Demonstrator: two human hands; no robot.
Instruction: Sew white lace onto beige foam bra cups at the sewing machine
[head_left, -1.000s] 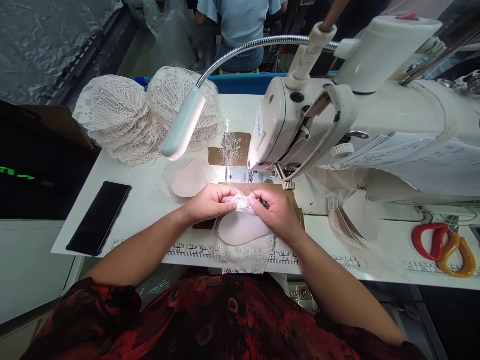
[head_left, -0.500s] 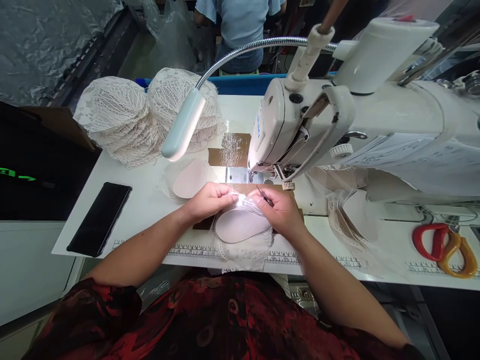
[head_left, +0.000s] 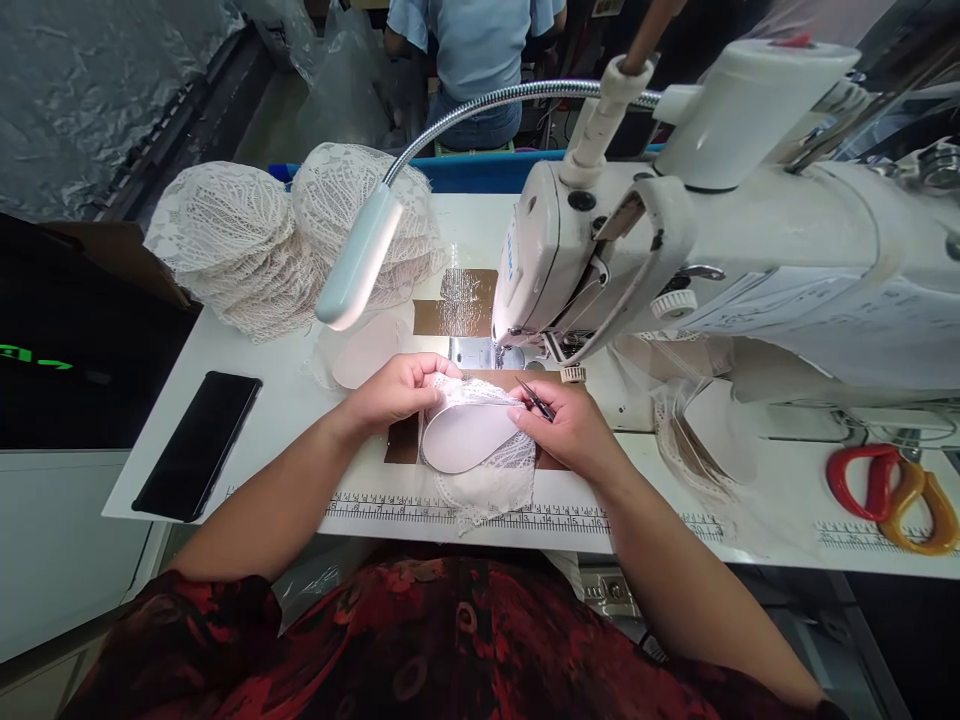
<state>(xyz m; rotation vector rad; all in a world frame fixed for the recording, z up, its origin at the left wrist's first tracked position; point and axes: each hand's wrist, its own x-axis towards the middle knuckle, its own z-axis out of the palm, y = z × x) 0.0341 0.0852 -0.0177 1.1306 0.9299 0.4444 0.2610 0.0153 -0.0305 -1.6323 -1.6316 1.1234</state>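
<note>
My left hand [head_left: 401,390] is closed on the upper left edge of a white lace bra cup [head_left: 469,440], thumb and fingers pinching the lace. The cup has a smooth oval pad face, and loose lace hangs toward the table's front edge. My right hand [head_left: 566,420] pinches its upper right edge. A small dark pointed tool [head_left: 536,400], perhaps snips or tweezers, is also tucked in the right hand's fingers. Just beyond the hands stands a white sewing machine [head_left: 555,260], its needle area lit and apart from the cup.
Stacked lace cups [head_left: 232,240] lie at the back left beneath a gooseneck lamp [head_left: 360,260]. A black phone [head_left: 199,445] rests at left. More cup pieces [head_left: 720,430] and red-and-yellow-handled scissors [head_left: 892,495] lie at right. A person [head_left: 480,60] sits beyond the table [head_left: 285,400].
My left hand has shifted slightly left and up along the cup's edge. The cup has moved a little left and up, and its lace lies more spread between my hands.
</note>
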